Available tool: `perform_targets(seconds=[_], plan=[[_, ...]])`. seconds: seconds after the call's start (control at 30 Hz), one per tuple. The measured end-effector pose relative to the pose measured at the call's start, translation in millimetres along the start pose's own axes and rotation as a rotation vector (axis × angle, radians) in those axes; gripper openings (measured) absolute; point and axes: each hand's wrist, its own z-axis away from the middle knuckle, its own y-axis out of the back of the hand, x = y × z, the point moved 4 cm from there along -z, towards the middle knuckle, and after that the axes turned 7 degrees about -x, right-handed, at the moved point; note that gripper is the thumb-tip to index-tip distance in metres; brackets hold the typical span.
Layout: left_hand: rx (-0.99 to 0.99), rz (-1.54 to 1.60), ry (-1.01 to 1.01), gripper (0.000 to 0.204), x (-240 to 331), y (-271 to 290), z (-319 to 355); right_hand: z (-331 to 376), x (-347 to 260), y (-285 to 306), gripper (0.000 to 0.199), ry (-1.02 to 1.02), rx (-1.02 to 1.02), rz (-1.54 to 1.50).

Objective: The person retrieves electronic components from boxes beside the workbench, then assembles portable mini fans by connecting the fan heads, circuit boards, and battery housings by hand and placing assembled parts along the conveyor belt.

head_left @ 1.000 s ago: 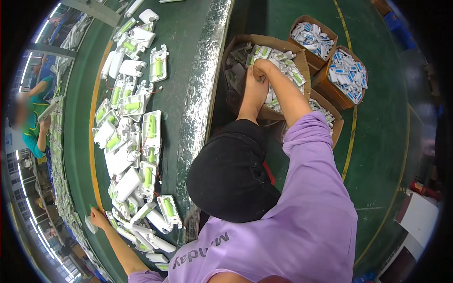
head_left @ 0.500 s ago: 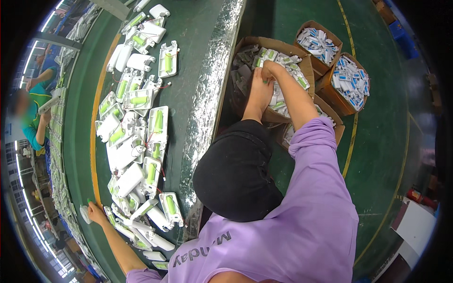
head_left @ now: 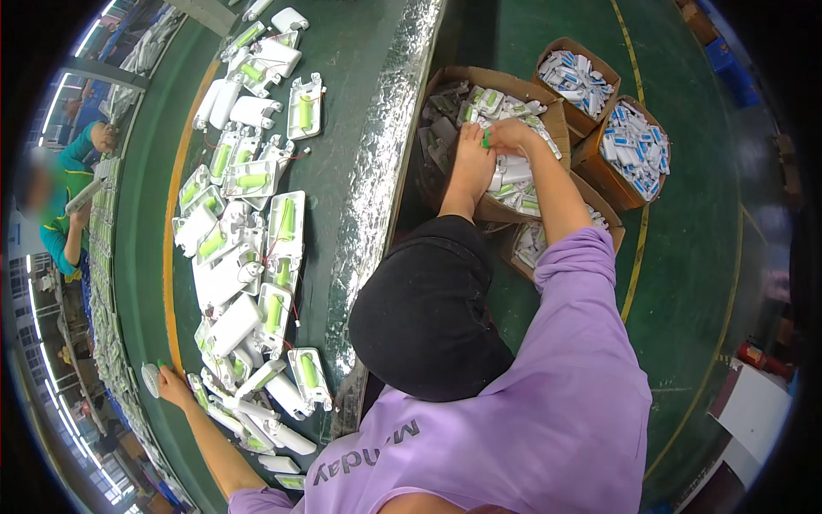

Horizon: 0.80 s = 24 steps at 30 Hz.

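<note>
Head view: the left hand reaches out at the lower left, its fingers closed around the edge of a pale oval piece, which sits just outside the orange line running along the green work surface. At least 1 nail on that hand is green.

The right hand is at the upper right, its fingertips bent against the bare far end of a raised leg in black cloth (foot or ankle, I cannot tell which). Whether those fingers pinch or merely rest there, I cannot tell; a spot of green shows at their tips.

Below both lies an open cardboard box of white and green parts. Beside it stand 2 boxes filled with white-and-blue pieces, 1 farther and 1 nearer, and 1 more carton is partly hidden by the right forearm.

White housings, many with green cylinders and thin red wires, lie heaped between the orange line and the silvery edge strip. At the far left, a co-worker in teal and yellow holds a pale long piece.
</note>
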Motion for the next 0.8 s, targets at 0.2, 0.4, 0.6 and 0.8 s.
perform_targets(seconds=[0.2,0.4,0.6,0.8], plan=[[-0.007,0.098,0.055,0.036,6.7,-0.3,6.3,11.6,14.6,-4.7,0.035,0.114,-0.100,-0.171],[-0.017,0.081,0.050,0.036,3.8,-3.3,1.1,11.0,51.2,14.6,0.051,0.233,-0.186,-0.236],[-0.027,0.091,0.058,0.035,-1.2,2.9,0.7,42.5,33.8,-0.8,0.044,0.183,-0.016,-0.294],[0.000,0.096,0.081,0.034,0.8,-5.1,2.0,19.7,44.8,6.8,0.030,0.116,0.134,0.010]])
